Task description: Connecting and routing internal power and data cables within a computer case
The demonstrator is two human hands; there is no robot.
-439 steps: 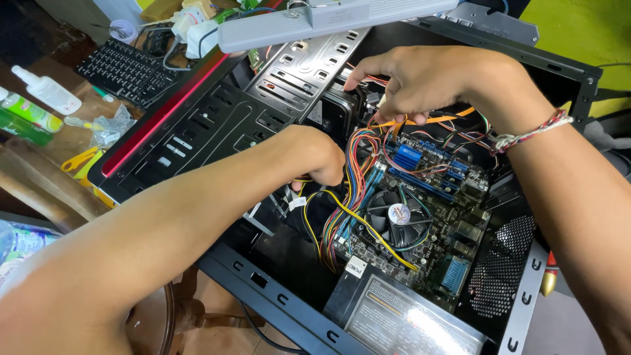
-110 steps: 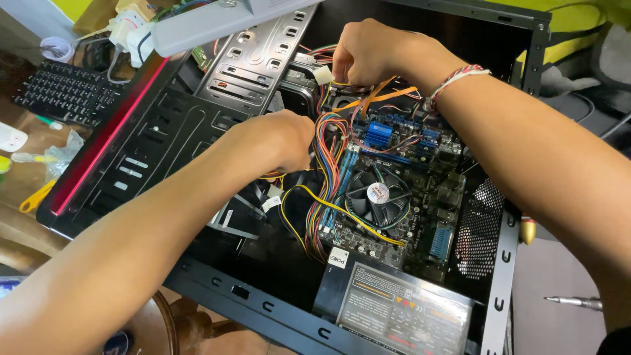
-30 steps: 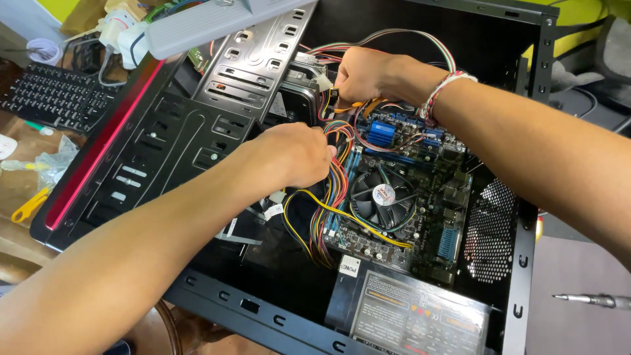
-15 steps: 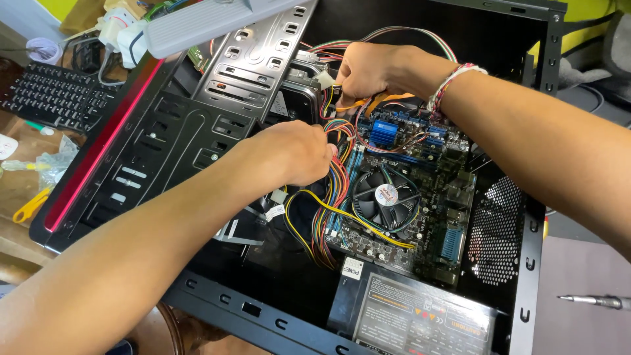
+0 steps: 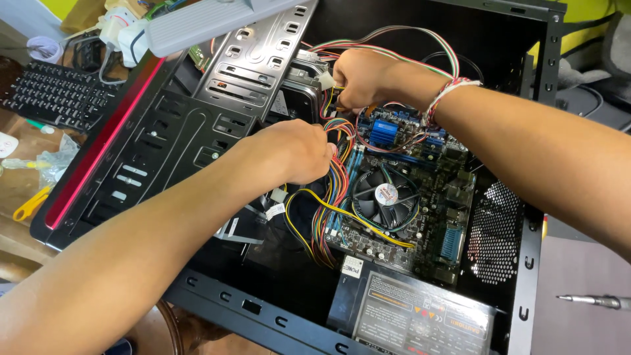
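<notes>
An opened black computer case [image 5: 217,296] lies on its side. Inside sit a green motherboard [image 5: 427,230] with a round cooler fan [image 5: 384,196] and a grey power supply [image 5: 420,315] at the near edge. My left hand [image 5: 289,151] is closed around a bundle of coloured power wires [image 5: 328,204] beside the drive cage [image 5: 256,66]. My right hand [image 5: 361,75], with a woven bracelet on the wrist, pinches cables with a white connector [image 5: 325,80] near the top of the motherboard.
A black keyboard [image 5: 56,95] and a yellow-handled tool [image 5: 29,204] lie left of the case on the wooden desk. A screwdriver [image 5: 591,301] rests at the right. A grey panel [image 5: 204,23] leans across the case's top-left corner.
Over the last second both hands stayed on the wiring; my right hand shifted slightly up and left at the connector. The view moved a little.
</notes>
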